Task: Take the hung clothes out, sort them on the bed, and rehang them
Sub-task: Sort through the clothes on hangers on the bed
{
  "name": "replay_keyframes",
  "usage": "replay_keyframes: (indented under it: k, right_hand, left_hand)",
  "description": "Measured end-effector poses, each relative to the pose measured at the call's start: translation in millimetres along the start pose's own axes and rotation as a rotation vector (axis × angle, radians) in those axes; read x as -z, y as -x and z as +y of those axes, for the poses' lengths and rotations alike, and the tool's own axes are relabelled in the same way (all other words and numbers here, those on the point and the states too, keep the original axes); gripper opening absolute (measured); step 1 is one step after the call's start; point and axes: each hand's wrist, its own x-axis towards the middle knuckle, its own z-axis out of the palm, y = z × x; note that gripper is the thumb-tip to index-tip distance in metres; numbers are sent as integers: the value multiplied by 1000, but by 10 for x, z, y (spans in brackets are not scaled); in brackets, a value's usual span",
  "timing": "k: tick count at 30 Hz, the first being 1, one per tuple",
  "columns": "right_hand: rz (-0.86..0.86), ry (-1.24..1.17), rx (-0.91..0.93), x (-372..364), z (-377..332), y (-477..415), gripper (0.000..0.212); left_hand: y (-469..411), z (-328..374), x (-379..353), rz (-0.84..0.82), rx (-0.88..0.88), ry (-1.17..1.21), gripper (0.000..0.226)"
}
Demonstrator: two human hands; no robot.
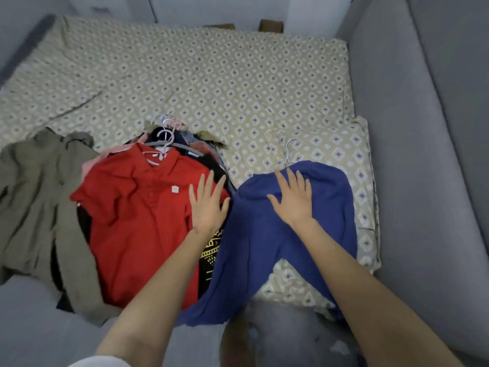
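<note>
One bed [238, 75] holds red shirt [132, 221], blue garment [264, 247], olive jacket [34, 194].

Bed [211, 75]; olive jacket [31, 194], clothes pile [132, 221] L; blue garment [264, 247] R.

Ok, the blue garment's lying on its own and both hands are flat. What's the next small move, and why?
Probably close the left hand on the red polo and lift it off the pile. It lies on top, still on its hanger, with that hand open at its edge, while the blue garment already lies apart under the open right hand.
</note>
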Motion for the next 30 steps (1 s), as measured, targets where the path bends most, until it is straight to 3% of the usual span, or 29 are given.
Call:
replay_keyframes:
  k: [14, 21, 30]
  right_hand:
    - [31, -38, 260, 377, -1617, 1116, 76]
    - [78, -94, 239, 295, -2502, 1129, 78]
    - [70, -196, 75, -45, -3623, 1215, 77]
  left_hand:
    - [1489, -988, 1346, 223, 219, -27, 65]
    - [1652, -1845, 1755, 244, 257, -12, 68]
    - [1643, -3140, 2211, 186, 163, -48, 69]
